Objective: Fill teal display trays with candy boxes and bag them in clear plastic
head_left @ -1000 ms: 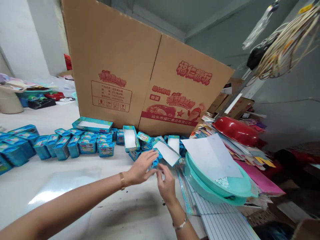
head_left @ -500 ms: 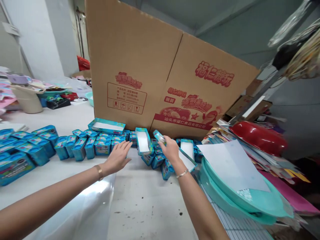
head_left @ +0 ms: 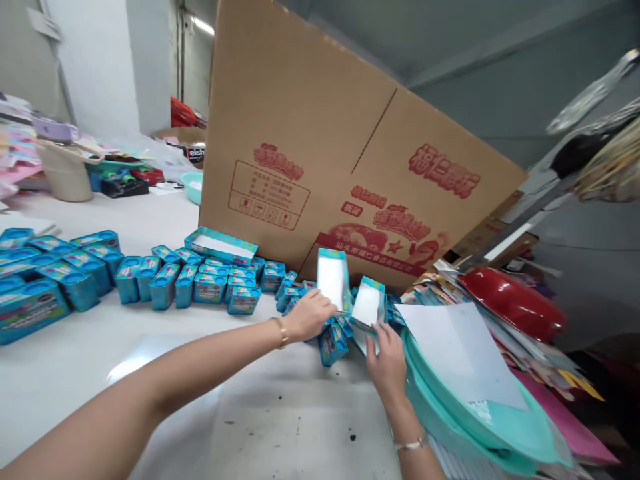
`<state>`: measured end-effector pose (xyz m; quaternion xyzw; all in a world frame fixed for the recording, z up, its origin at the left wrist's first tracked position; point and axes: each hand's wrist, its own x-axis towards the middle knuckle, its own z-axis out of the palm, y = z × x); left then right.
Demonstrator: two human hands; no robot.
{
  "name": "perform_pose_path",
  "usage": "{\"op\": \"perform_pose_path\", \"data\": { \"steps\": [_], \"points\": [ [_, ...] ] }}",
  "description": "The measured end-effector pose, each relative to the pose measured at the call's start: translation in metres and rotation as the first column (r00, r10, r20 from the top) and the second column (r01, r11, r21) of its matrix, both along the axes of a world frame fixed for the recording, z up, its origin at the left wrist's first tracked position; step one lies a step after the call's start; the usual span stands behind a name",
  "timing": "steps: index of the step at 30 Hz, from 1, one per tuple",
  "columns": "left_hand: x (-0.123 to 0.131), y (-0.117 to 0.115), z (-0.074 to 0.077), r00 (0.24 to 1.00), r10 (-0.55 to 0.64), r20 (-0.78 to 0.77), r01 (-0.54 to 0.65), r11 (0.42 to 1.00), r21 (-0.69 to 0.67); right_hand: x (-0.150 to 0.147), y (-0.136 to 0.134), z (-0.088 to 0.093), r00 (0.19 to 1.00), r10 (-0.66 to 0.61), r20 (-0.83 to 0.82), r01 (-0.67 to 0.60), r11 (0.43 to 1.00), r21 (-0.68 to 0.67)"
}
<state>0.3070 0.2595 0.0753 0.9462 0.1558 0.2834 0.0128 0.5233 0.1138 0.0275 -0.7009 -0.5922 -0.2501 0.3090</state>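
Note:
My left hand (head_left: 311,315) has its fingers closed on the lower edge of a blue tray (head_left: 332,279) with a white inside, tilted up above the small boxes. To the right, my right hand (head_left: 387,350) grips the near edge of a second blue tray (head_left: 369,303) between thumb and fingers. Small blue boxes (head_left: 333,343) lie under and beside the two trays, partly hidden by them. A third blue tray (head_left: 221,245) rests on top of the row of blue boxes (head_left: 210,283) to the left.
A large cardboard box (head_left: 300,133) stands behind the trays. Turquoise basins (head_left: 425,380) carry a white sheet (head_left: 463,350) at the right, near a red bowl (head_left: 515,303). More blue boxes (head_left: 35,303) stand at the far left; a beige container (head_left: 65,172) is behind them.
My left hand has moved right and taken hold of a tray, now raised and shifted right. My right hand has let go of a small blue box and moved right onto another tray.

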Motion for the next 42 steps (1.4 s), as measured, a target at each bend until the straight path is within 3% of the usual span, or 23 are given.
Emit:
{"op": "perform_pose_path", "data": {
  "steps": [2,4,7,9,12,16,20,23,27,30,34,38,42],
  "points": [
    [0.036,-0.01,0.017,0.997,-0.07,0.016,0.07,0.998,-0.009,-0.017,-0.006,-0.015,0.961,0.089,-0.261,-0.065,0.993,0.101],
    [0.067,-0.018,0.026,0.991,-0.09,0.094,0.099,0.991,-0.088,-0.033,-0.007,-0.034,0.828,0.1,-0.552,-0.029,0.99,0.137],
    [0.083,-0.018,0.014,0.979,0.031,0.2,0.049,0.923,-0.383,-0.046,-0.002,-0.066,0.53,0.004,-0.848,0.079,0.995,0.053],
    [0.073,-0.006,-0.003,0.979,0.145,0.147,-0.047,0.85,-0.525,-0.047,0.003,-0.085,0.413,-0.038,-0.91,0.078,0.997,-0.006],
    [0.052,0.033,-0.024,0.976,0.216,0.012,-0.17,0.802,-0.572,-0.044,0.015,-0.104,0.39,-0.028,-0.92,0.031,0.999,-0.018],
    [0.051,0.082,-0.031,0.976,0.049,-0.213,-0.17,0.784,-0.597,-0.042,0.031,-0.112,0.46,0.024,-0.888,-0.037,0.999,0.008],
    [0.07,0.089,-0.027,0.86,-0.095,-0.502,-0.232,0.803,-0.549,-0.038,0.044,-0.112,0.528,0.033,-0.848,-0.046,0.999,0.01],
    [0.081,0.076,-0.021,0.727,-0.038,-0.685,-0.299,0.881,-0.366,-0.037,0.049,-0.112,0.531,0.004,-0.847,0.016,1.0,0.015],
    [0.083,0.05,-0.013,0.717,0.032,-0.696,-0.28,0.928,-0.246,-0.047,0.034,-0.11,0.527,-0.052,-0.848,0.073,0.997,-0.016],
    [0.072,0.021,-0.012,0.725,-0.017,-0.689,-0.201,0.951,-0.236,-0.06,-0.009,-0.108,0.548,-0.015,-0.836,0.049,0.999,0.015],
    [0.047,-0.034,-0.017,0.738,-0.167,-0.653,0.027,0.975,-0.218,-0.08,-0.098,-0.107,0.525,-0.006,-0.851,-0.005,1.0,-0.01],
    [0.014,-0.093,-0.016,0.679,-0.412,-0.607,0.302,0.911,-0.281,-0.092,-0.177,-0.103,0.464,-0.134,-0.875,0.19,0.981,-0.049],
    [-0.019,-0.142,-0.013,0.578,-0.607,-0.545,0.482,0.793,-0.372,-0.094,-0.206,-0.095,0.436,-0.174,-0.883,0.243,0.967,-0.071]
  ]
}}
